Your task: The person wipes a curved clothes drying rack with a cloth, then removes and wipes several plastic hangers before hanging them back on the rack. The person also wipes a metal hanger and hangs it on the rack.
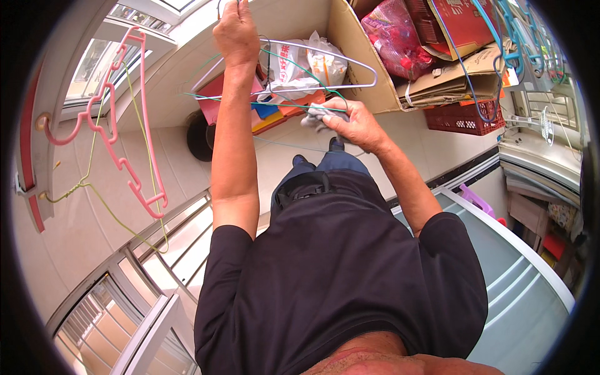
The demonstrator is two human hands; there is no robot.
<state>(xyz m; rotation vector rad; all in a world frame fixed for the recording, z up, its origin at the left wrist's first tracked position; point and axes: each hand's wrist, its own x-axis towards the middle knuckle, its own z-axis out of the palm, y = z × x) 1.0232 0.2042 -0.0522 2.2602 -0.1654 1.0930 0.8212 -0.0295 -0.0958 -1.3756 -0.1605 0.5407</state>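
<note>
At the top edge my left hand [238,35] is raised, fingers closed around a thin dark wire [219,8] that is partly cut off by the frame. My right hand [354,123] pinches a bunched grey cloth item [321,116], perhaps a glove. Against that cloth lies the lower wire of a green wire hanger [281,107], which reaches left past my left forearm. Behind it hangs a lavender hanger [363,70], its left part crossed by the same forearm. Where the green hanger's hook ends is hard to make out.
On the left, a pink plastic hanger [146,117] and a yellow-green wire hanger [93,187] hang from wall hooks. Ahead stand a cardboard box [370,79], white plastic bags [323,61] and a dark red crate [464,119]. Blue hangers [511,42] hang at upper right.
</note>
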